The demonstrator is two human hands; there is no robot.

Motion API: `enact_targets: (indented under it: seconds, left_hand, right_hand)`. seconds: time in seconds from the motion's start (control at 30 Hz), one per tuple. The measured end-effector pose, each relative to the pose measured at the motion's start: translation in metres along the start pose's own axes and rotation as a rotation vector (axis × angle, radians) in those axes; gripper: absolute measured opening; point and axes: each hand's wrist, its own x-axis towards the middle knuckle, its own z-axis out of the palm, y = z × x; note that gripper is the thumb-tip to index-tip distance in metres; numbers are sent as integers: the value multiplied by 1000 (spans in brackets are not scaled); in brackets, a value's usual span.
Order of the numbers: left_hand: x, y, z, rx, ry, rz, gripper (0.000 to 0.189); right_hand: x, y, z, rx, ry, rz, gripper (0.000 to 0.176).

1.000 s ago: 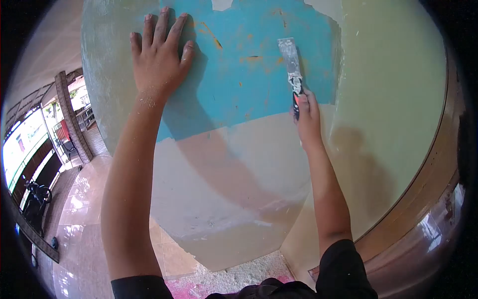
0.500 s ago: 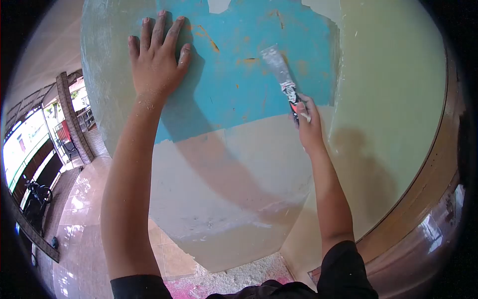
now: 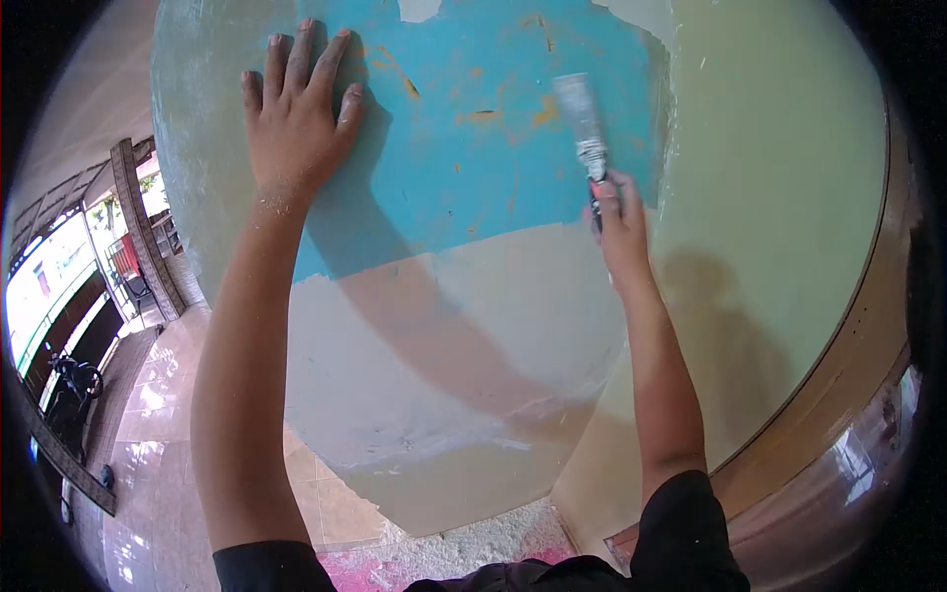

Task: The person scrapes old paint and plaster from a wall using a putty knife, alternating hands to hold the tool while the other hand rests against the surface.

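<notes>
Up at one o'clock, the paint-crusted metal putty knife (image 3: 582,116) lies flat on the blue-painted wall patch (image 3: 473,148), gripped by the clenched right hand (image 3: 619,222). At eleven o'clock the left hand (image 3: 296,118) presses the wall, fingers spread; white flakes, probably scraped paint, litter the floor (image 3: 473,543).

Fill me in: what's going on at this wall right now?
A person's right hand grips a scraper, blade pointing up against the blue paint near its right edge. The left hand is pressed flat on the wall at upper left, fingers spread. Below the blue lies a bare tan patch, and pale flakes lie on the floor at the base.
</notes>
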Motion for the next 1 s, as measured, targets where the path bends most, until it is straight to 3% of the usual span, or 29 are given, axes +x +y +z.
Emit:
enact_targets:
  seconds: [0.03,0.17,0.23,0.27,0.33,0.4,0.47,0.53,0.63,0.67,0.73,0.77,0.87,1.0]
  left_hand:
    - [1,0,0,11,-7,-2,58]
    - [0,-1,2,-9,17,5,58]
    - [0,-2,2,-13,15,13,59]
    - [0,-1,1,-13,17,17,59]
    - [-3,1,1,19,-20,-10,59]
    - [-9,9,1,2,-33,-16,60]
    - [-10,17,5,23,-30,-28,63]
    - [-6,33,4,25,-50,-26,64]
    - [3,60,3,8,-122,51,67]
    - [7,69,2,12,-115,53,67]
    - [18,90,1,-7,-202,123,68]
    - [23,100,2,-11,-227,135,68]
    - [41,124,3,-11,-246,147,69]
    - [51,138,17,-13,-181,204,67]
  right_hand:
    - [1,-2,-3,-14,-124,48,41]
    - [5,9,-6,5,-165,-93,42]
    - [10,4,-3,57,-33,141,43]
    - [8,2,-6,60,-29,141,43]
    - [5,-2,-13,-91,-335,-55,42]
    - [20,4,-23,-65,-298,-74,42]
    - [34,-6,-34,122,-53,83,39]
    - [47,-6,-45,168,26,71,38]
    - [63,-5,-52,41,129,-230,43]
    - [70,-3,-54,46,131,-236,43]
    - [82,-1,-59,-387,237,-584,43]
    - [85,2,-59,-447,290,-640,45]
    - [86,0,-55,-584,198,-586,49]
    - [102,9,-50,-637,226,-640,51]
